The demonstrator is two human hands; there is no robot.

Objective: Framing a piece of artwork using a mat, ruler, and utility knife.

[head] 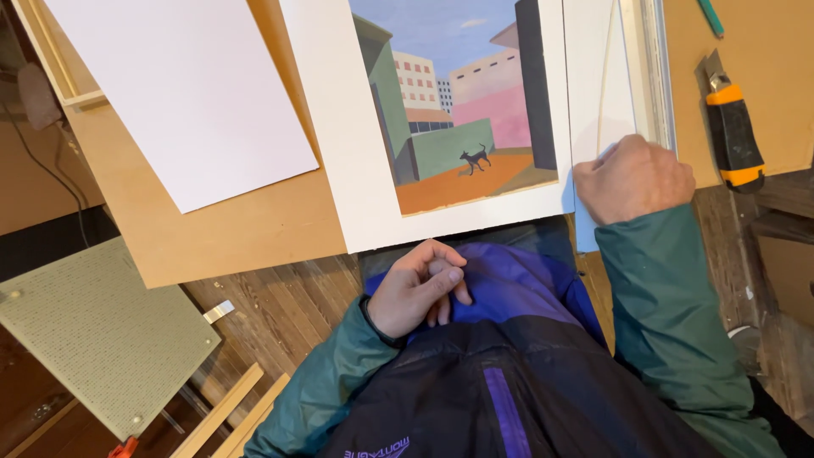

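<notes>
A painting of coloured buildings and a small black dog lies on the brown board table, set in a wide white border. My right hand is closed in a fist at the painting's lower right corner, pressing on a white strip of card beside it; what it grips is hidden. My left hand rests curled against my purple and black jacket, below the table edge, holding nothing that I can see.
A blank white sheet lies on the left of the table. An orange and black utility knife lies at the right, with a metal ruler beside the card. A green perforated panel and wooden slats sit on the plank floor.
</notes>
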